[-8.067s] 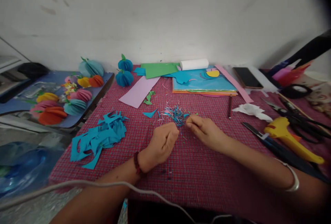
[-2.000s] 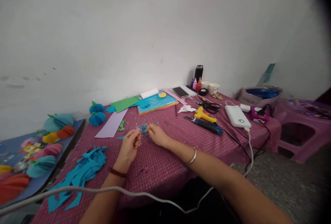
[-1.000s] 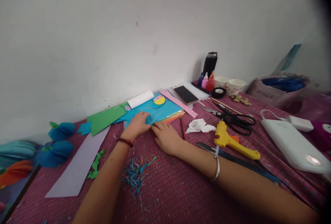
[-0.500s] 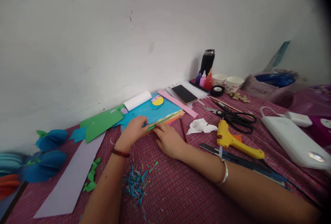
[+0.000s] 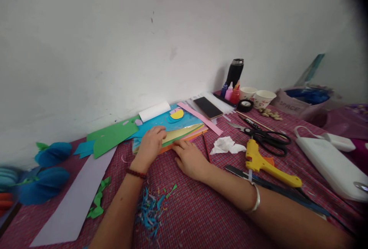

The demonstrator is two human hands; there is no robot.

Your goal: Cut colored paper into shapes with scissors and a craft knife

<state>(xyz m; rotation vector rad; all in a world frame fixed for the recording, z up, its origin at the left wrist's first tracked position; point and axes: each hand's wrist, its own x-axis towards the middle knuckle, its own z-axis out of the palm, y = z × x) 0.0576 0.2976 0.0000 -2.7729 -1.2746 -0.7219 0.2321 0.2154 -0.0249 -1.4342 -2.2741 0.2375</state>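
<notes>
A stack of coloured paper sheets [image 5: 179, 133] lies near the wall, with yellow, green and orange edges fanned along its front. My left hand [image 5: 152, 141] has curled fingers at the front edge of the top blue sheet [image 5: 156, 125], which is raised and bares the yellow one beneath. Its fingertips are partly hidden. My right hand [image 5: 190, 159] rests with stretched fingers on the front edge of the stack, close beside the left. On the blue sheet lie a yellow paper half-circle [image 5: 177, 114] and a pink strip [image 5: 201, 118].
Right of my hands are a crumpled tissue [image 5: 227, 145], black scissors [image 5: 267, 137], a yellow glue gun [image 5: 267, 166] and a white power bank [image 5: 330, 166]. A phone [image 5: 207, 107] lies behind. Paper shreds [image 5: 151, 208], a lilac sheet [image 5: 73, 203] and green card [image 5: 115, 139] lie leftward.
My left hand has raised the front edge of the blue sheet, so more yellow paper shows. My right hand stays at the stack's edge. The view has shifted slightly.
</notes>
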